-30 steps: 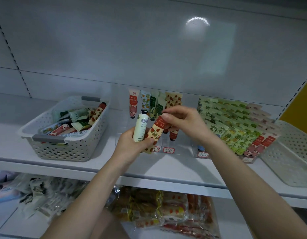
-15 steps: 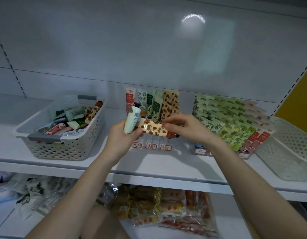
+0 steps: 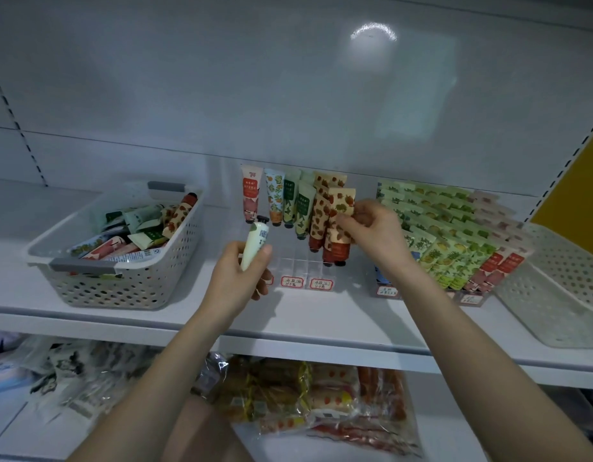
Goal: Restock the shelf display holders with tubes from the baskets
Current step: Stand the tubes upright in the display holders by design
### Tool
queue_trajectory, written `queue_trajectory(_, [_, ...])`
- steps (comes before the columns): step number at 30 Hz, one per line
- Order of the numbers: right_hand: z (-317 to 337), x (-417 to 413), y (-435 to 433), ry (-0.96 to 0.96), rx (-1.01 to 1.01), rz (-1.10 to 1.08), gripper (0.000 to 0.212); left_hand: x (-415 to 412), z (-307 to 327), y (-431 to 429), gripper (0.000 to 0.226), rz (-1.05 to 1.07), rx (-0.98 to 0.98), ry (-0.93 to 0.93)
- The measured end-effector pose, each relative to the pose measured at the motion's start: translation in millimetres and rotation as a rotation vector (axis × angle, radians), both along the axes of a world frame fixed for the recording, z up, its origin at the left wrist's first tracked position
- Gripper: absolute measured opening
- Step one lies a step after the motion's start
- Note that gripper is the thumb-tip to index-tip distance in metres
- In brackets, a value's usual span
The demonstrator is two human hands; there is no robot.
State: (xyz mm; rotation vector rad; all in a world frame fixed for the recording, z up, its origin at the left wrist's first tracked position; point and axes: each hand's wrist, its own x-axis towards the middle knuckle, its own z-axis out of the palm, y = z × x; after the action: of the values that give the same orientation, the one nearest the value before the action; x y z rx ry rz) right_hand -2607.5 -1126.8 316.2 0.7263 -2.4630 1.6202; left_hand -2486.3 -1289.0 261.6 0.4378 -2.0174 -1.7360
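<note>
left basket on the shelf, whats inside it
A loose pile of tubes, lying crossed over one another: green-and-white ones, pink ones, and a strawberry-print tube near the far right corner. The basket floor and any lower tubes are covered by the pile.

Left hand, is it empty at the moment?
No, the left hand grips a pale cream tube, cap end up, in front of the clear display holder.
</note>
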Motion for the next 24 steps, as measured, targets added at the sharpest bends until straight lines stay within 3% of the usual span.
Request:
queue_trajectory(8, [-19.0, 5.5, -16.1, 0.250, 0.158, -0.107, 0.013, 1.1, -9.1, -5.4, 0.028, 0.046, -0.056, 0.002])
queue_trajectory(10, [-24.1, 6.1, -18.5, 0.262, 0.182, -0.131, 0.025, 1.8, -10.4, -5.3, 0.028, 0.046, -0.060, 0.004])
queue_trajectory(13, [-31.3, 3.2, -21.1, 0.284, 0.235, -0.156, 0.014, 3.3, -12.1, -4.7, 0.027, 0.037, -0.069, 0.005])
queue_trajectory(18, [-29.5, 0.0, -25.9, 0.287, 0.317, -0.171, 0.029, 3.6, -14.5, -6.9, 0.027, 0.033, -0.070, 0.005])
queue_trajectory(24, [-9.7, -4.8, -30.9, 0.338, 0.457, -0.204, 0.027, 2.3, -16.9, -7.4, 0.024, 0.031, -0.058, 0.007])
